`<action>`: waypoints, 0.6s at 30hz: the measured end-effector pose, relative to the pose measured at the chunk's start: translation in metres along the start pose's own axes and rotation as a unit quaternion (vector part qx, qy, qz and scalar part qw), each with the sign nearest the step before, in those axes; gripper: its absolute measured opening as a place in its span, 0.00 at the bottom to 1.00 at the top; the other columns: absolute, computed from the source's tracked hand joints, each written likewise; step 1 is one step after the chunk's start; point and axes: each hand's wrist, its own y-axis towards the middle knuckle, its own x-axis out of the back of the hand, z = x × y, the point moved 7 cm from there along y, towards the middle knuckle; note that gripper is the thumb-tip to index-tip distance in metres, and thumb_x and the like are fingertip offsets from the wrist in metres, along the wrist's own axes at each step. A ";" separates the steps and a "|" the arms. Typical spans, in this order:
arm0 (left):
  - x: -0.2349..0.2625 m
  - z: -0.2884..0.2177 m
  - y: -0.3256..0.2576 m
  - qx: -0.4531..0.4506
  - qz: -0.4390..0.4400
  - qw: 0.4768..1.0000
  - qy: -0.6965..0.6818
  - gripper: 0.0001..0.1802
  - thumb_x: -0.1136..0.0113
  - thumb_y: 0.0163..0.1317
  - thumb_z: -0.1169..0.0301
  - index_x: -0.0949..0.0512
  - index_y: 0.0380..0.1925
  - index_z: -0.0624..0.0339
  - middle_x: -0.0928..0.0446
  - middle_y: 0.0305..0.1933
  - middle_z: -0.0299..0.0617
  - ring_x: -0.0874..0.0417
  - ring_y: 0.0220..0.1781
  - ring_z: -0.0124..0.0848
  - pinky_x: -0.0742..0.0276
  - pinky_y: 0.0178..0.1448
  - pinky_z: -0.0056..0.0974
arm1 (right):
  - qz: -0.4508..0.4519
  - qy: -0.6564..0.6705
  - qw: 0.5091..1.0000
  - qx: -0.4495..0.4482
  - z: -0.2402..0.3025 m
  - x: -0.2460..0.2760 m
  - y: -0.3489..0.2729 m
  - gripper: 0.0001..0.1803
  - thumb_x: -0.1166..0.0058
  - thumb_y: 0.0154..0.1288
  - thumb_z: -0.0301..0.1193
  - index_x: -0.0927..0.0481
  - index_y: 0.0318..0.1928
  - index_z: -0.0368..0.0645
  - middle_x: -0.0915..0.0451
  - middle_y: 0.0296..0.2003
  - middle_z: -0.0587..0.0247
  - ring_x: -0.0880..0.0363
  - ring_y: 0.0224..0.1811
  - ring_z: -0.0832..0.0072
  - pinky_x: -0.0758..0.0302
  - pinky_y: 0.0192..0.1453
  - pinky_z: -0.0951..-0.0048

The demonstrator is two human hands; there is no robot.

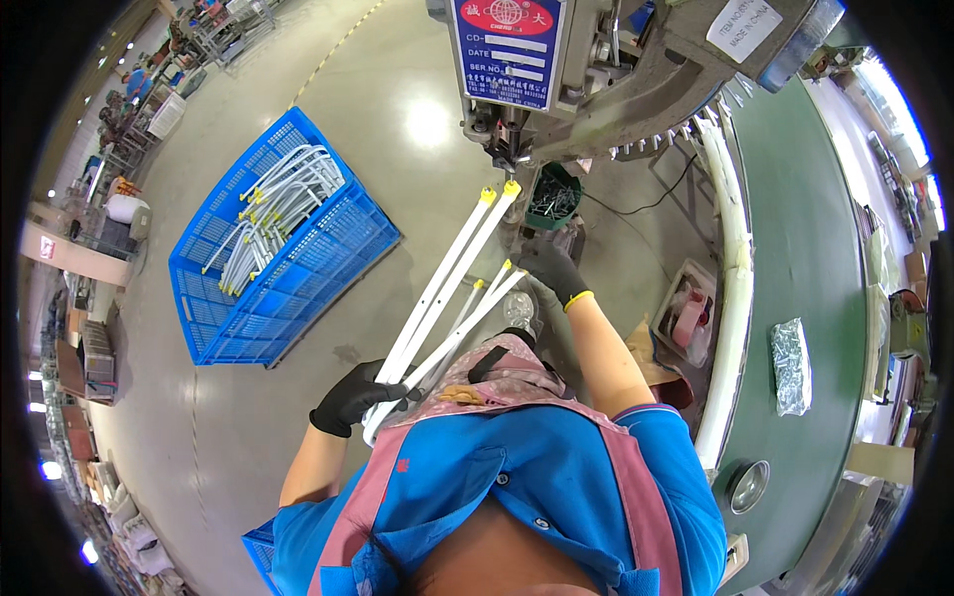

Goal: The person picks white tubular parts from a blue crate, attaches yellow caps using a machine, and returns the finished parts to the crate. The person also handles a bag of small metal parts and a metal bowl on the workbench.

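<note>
As the left grip (358, 397) holds, tubes (442, 273) protrude forward.

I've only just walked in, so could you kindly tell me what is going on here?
A person's gloved left hand holds white tubes with yellow ends, two of which appear just below a machine. The gloved right hand is near a dark green bin; whether it holds anything is unclear. Similar pieces lie in a blue crate ahead, to the left.
</note>
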 end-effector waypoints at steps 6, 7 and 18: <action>0.002 -0.002 -0.005 0.001 -0.006 1.000 -0.001 0.26 0.39 0.57 0.70 0.29 0.55 0.70 0.19 0.40 0.48 0.19 0.36 0.30 0.23 0.43 0.32 | 0.025 0.044 0.998 -0.049 -0.003 -0.008 -0.011 0.21 0.36 0.49 0.43 0.17 0.36 0.39 0.19 0.24 0.55 0.21 0.27 0.67 0.26 0.36 0.64; 0.004 -0.006 -0.006 -0.013 -0.009 1.000 0.008 0.26 0.39 0.57 0.69 0.29 0.55 0.70 0.19 0.40 0.48 0.19 0.36 0.30 0.23 0.43 0.32 | 0.015 0.047 0.997 -0.053 0.000 -0.006 -0.012 0.20 0.36 0.48 0.42 0.17 0.35 0.39 0.20 0.24 0.54 0.20 0.27 0.65 0.26 0.36 0.64; 0.031 0.015 -0.018 -0.049 -0.075 0.996 -0.003 0.28 0.38 0.54 0.70 0.30 0.54 0.68 0.19 0.42 0.49 0.18 0.40 0.31 0.23 0.47 0.35 | -0.130 0.107 0.984 0.064 0.099 0.024 0.000 0.12 0.38 0.52 0.30 0.17 0.37 0.36 0.19 0.26 0.61 0.23 0.26 0.76 0.28 0.33 0.75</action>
